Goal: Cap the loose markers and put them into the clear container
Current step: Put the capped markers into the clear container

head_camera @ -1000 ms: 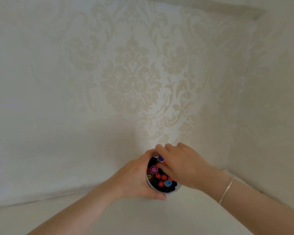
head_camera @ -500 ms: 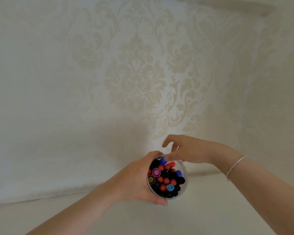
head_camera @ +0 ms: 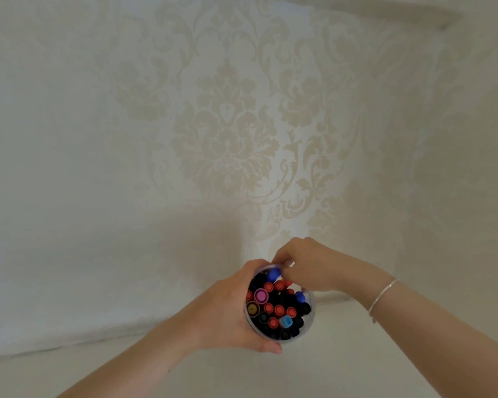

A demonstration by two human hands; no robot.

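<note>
1. The left hand [head_camera: 227,311] wraps around the side of the clear container [head_camera: 309,320], thumb at its near rim; the container sits low in the middle of the view, above the pale desk [head_camera: 328,374].
2. The container is packed with upright capped markers [head_camera: 279,310]; red, black, blue and pink caps show.
3. The right hand [head_camera: 308,268], fingers curled, pinches the blue-capped marker [head_camera: 273,274] at the container's far rim; a bracelet [head_camera: 383,297] circles that wrist.
4. Patterned wallpaper [head_camera: 227,139] fills the background.
</note>
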